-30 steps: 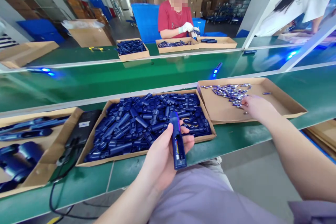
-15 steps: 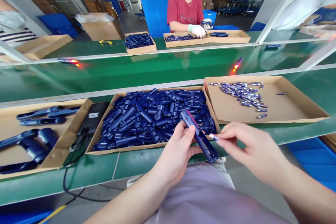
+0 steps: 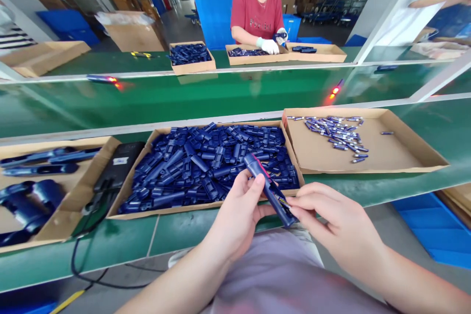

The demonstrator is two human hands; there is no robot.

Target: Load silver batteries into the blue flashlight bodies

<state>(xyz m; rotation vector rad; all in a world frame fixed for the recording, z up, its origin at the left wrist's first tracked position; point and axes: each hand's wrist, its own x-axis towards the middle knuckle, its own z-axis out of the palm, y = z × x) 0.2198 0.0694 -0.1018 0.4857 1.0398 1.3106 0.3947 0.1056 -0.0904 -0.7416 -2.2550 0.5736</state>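
Observation:
My left hand (image 3: 245, 203) is wrapped round a dark blue tubular housing (image 3: 270, 189), which slants down to the right over the front edge of the bench. My right hand (image 3: 327, 218) pinches at the opening in the housing's lower part; its fingertips hide most of the small metal-tipped part between them. Behind the hands, a cardboard tray (image 3: 114, 208) holds a heap of blue plastic pieces (image 3: 198, 162). To the right, another tray (image 3: 415, 164) holds many small blue and silver cylinders (image 3: 336, 130).
A tray (image 3: 79, 176) with larger blue housings and a black device (image 3: 119, 164) with cables stand at left. Across the green bench (image 3: 221, 95), a person in a red shirt (image 3: 257, 14) works with white gloves. Two small red lights glow on the bench.
My right hand has moved the small part from beside the housing to its opening, where the fingertips now meet it. The view has shifted slightly.

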